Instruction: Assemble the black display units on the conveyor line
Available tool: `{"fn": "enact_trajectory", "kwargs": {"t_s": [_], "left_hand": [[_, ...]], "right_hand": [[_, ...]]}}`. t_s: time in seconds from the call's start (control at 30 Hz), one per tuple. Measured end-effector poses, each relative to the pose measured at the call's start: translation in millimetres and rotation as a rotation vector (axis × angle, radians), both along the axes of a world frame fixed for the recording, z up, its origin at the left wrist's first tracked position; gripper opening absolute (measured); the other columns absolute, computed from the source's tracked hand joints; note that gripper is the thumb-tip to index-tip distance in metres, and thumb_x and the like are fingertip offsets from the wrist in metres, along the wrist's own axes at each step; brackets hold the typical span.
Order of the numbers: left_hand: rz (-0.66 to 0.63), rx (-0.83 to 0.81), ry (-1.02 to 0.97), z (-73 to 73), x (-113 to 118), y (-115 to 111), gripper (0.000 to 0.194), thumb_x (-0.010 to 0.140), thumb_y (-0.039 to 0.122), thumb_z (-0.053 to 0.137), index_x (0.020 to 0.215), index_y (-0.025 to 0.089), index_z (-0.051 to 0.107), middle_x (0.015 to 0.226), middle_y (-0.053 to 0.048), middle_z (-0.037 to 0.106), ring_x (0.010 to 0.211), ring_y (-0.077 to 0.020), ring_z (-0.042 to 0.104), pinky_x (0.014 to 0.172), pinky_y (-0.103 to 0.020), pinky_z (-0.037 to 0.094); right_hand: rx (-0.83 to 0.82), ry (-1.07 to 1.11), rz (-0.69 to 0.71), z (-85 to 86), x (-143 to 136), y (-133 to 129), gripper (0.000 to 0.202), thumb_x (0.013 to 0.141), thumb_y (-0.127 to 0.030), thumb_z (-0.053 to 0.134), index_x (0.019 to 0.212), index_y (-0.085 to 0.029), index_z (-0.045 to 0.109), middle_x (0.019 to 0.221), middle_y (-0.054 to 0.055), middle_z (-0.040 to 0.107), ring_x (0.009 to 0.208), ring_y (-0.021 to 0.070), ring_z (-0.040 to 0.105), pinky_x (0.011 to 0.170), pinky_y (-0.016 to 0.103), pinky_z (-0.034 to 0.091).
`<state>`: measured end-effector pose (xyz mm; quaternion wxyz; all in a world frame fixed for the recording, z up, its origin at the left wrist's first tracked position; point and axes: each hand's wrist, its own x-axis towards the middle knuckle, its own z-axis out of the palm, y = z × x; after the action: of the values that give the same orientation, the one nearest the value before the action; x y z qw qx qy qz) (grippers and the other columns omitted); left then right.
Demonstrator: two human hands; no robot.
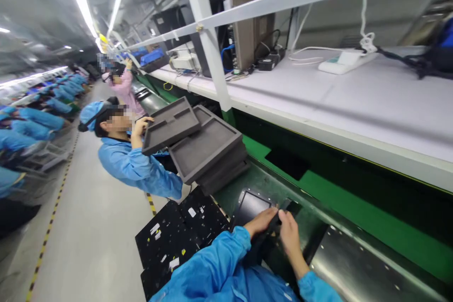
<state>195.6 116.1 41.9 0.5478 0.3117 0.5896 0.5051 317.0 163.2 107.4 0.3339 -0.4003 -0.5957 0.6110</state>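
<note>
My left hand (262,222) and my right hand (290,233) come together over the green bench, fingertips nearly touching. The fingers of both are closed, around a small dark piece that is mostly hidden and blurred. Just left of my left hand lies a flat panel with a shiny dark face and a light rim (253,204). Behind my right hand is a black piece (293,206) whose kind I cannot tell. A large metallic panel (354,264) lies on the bench to the right of my right forearm.
A black board with stickers (193,212) lies at the bench's near-left side. Beyond it stand stacked dark foam trays (208,151). A co-worker in blue (130,160) holds another foam tray (171,125). A white shelf (336,99) with a power strip (347,60) overhangs the green conveyor (354,203).
</note>
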Motion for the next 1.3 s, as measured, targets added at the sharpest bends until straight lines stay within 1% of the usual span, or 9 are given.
{"fn": "enact_trajectory", "kwargs": {"t_s": [0.13,0.27,0.43,0.63,0.73,0.83,1.03,1.13,1.3], "left_hand": [[-0.061,-0.232,-0.194,14.8,49,21,0.073,0.079,0.085,0.072,0.094,0.013,0.075,0.081,-0.009,0.072,0.083,-0.0252,0.070,0.087,-0.041,0.058],[0.146,-0.145,-0.128,26.3,98,33,0.072,0.077,0.085,0.075,0.096,0.016,0.072,0.087,-0.010,0.074,0.084,-0.0242,0.070,0.085,-0.037,0.057],[0.218,-0.146,0.340,13.4,148,51,0.042,0.097,0.060,0.065,0.101,0.020,0.073,0.100,-0.009,0.075,0.100,-0.0252,0.070,0.097,-0.038,0.054],[-0.024,-0.082,0.724,-1.6,163,55,0.021,0.097,0.029,0.065,0.100,0.020,0.084,0.096,-0.010,0.075,0.100,-0.0255,0.071,0.102,-0.039,0.053],[-0.036,-0.014,0.786,0.0,117,86,0.024,0.099,0.023,0.062,0.107,0.020,0.084,0.105,-0.010,0.076,0.104,-0.0244,0.071,0.104,-0.039,0.054],[0.101,-0.109,0.927,6.9,28,143,0.029,0.094,0.021,0.067,0.121,0.016,0.078,0.126,-0.016,0.073,0.121,-0.0287,0.068,0.113,-0.044,0.052],[0.297,-0.462,1.173,7.2,-159,248,0.105,0.082,0.057,0.087,0.158,0.004,0.037,0.168,-0.039,0.033,0.162,-0.0484,0.030,0.127,-0.065,0.033],[0.264,-0.661,1.121,-2.6,-200,266,0.123,0.076,0.069,0.089,0.160,0.005,0.027,0.169,-0.040,0.028,0.163,-0.0508,0.026,0.127,-0.068,0.031],[0.271,-0.717,1.270,-8.2,-210,264,0.109,0.074,0.066,0.094,0.146,0.006,0.039,0.156,-0.033,0.046,0.152,-0.0450,0.044,0.122,-0.063,0.043]], "right_hand": [[-0.266,0.420,0.009,35.1,52,29,0.065,0.088,-0.088,0.057,0.064,-0.028,0.048,0.056,-0.001,0.044,0.056,0.0205,0.051,0.066,0.040,0.056],[-0.374,0.475,-0.190,41.8,127,50,0.068,0.085,-0.094,0.054,0.063,-0.029,0.050,0.053,0.001,0.047,0.059,0.0229,0.059,0.065,0.040,0.058],[-0.521,0.092,-0.435,-8.0,236,61,0.050,0.073,-0.070,0.085,0.085,-0.024,0.069,0.068,0.005,0.069,0.069,0.0249,0.066,0.072,0.038,0.056],[-0.097,-0.569,-0.698,-71.1,269,63,0.057,0.084,-0.073,0.058,0.085,-0.018,0.076,0.085,0.015,0.076,0.088,0.0335,0.067,0.082,0.042,0.050],[0.004,-0.778,-0.725,-87.0,262,62,0.066,0.091,-0.071,0.049,0.099,-0.014,0.081,0.094,0.020,0.075,0.097,0.0374,0.067,0.090,0.048,0.050],[0.056,-0.895,-0.780,-91.9,261,58,0.071,0.095,-0.071,0.044,0.110,-0.013,0.082,0.105,0.022,0.074,0.096,0.0357,0.067,0.093,0.049,0.050],[0.099,-0.993,-0.742,-97.1,269,47,0.087,0.087,-0.089,0.053,0.123,-0.014,0.079,0.110,0.019,0.076,0.092,0.0328,0.069,0.087,0.045,0.052],[0.066,-1.056,-0.747,-100.9,268,40,0.089,0.088,-0.092,0.049,0.116,-0.014,0.082,0.105,0.019,0.077,0.091,0.0336,0.069,0.085,0.044,0.052],[0.037,-1.070,-0.751,-95.8,263,34,0.080,0.095,-0.083,0.046,0.107,-0.014,0.084,0.099,0.018,0.079,0.087,0.0309,0.071,0.084,0.041,0.052]]}}
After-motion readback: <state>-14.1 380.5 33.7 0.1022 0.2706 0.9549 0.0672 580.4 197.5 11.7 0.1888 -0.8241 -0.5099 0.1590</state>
